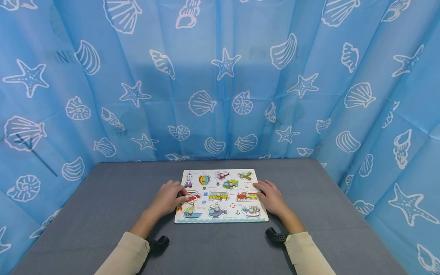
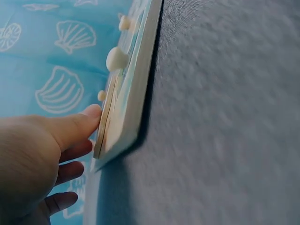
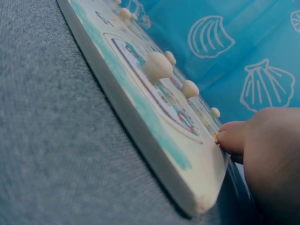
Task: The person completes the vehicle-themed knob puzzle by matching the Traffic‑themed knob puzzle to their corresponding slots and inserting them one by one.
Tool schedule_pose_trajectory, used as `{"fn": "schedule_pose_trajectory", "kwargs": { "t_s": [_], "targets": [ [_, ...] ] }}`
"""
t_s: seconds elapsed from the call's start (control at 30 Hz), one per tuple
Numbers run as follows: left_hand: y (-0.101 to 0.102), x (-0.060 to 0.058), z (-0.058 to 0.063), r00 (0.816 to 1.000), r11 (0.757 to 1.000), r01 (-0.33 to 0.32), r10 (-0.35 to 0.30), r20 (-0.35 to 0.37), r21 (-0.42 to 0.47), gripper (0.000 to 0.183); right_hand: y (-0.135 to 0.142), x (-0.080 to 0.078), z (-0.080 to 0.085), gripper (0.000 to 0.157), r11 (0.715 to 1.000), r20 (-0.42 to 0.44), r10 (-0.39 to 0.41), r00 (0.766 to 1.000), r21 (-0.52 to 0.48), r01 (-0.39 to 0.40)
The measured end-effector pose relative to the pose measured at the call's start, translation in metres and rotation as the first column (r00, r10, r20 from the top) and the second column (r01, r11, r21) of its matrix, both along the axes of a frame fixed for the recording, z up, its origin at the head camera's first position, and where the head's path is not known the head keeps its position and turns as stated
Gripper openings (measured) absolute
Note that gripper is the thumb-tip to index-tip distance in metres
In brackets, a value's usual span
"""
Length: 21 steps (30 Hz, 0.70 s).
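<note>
A white wooden peg puzzle board (image 1: pixel 223 225) lies flat on the table, its vehicle pieces fitted with round knobs. At its left side, my left hand (image 1: pixel 166 198) pinches the red car piece (image 1: pixel 195 196) with thumb and index finger; the fingers hide its knob. The sailboat piece (image 1: pixel 192 214) is just below that hand. Across the board, my right hand (image 1: pixel 271 196) rests on the right edge beside the train piece (image 1: pixel 245 195), fingers extended. In the right wrist view, its fingertips touch the board near the ship piece (image 3: pixel 164 101).
A grey cloth-covered table (image 1: pixel 220 252) stretches around the board. Behind it and at the sides hangs a blue curtain (image 1: pixel 220 114) with shell and starfish prints. Black wrist straps (image 1: pixel 276 236) sit at both wrists.
</note>
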<state>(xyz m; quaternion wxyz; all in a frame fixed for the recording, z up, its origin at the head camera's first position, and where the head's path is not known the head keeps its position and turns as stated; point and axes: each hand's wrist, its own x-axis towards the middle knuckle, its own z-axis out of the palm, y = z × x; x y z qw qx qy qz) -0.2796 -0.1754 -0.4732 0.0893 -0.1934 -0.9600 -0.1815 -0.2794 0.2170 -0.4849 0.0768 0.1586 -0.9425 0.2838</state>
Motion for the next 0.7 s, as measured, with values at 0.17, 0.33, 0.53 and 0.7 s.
{"fn": "schedule_pose_trajectory", "kwargs": {
  "t_s": [0.17,0.33,0.53,0.7],
  "targets": [
    [0.008,-0.005,0.002,1.000,1.000,-0.001,0.001,0.001,-0.023,0.014,0.000,0.000,0.000,0.038,1.000,0.002,0.000,1.000,0.002,-0.001],
    [0.014,-0.009,0.002,0.999,0.999,-0.024,0.025,0.036,-0.035,0.015,0.000,0.001,0.001,0.038,1.000,0.011,-0.003,1.000,0.004,0.003],
    [0.018,-0.011,0.006,0.999,0.998,-0.030,0.031,0.036,-0.050,0.014,-0.001,0.001,0.002,0.038,1.000,0.019,-0.004,1.000,0.009,0.004],
    [0.019,-0.012,0.007,0.999,0.998,-0.034,0.036,0.038,-0.058,0.014,-0.001,0.001,0.003,0.038,1.000,0.019,-0.005,1.000,0.004,0.005]
  ]
}}
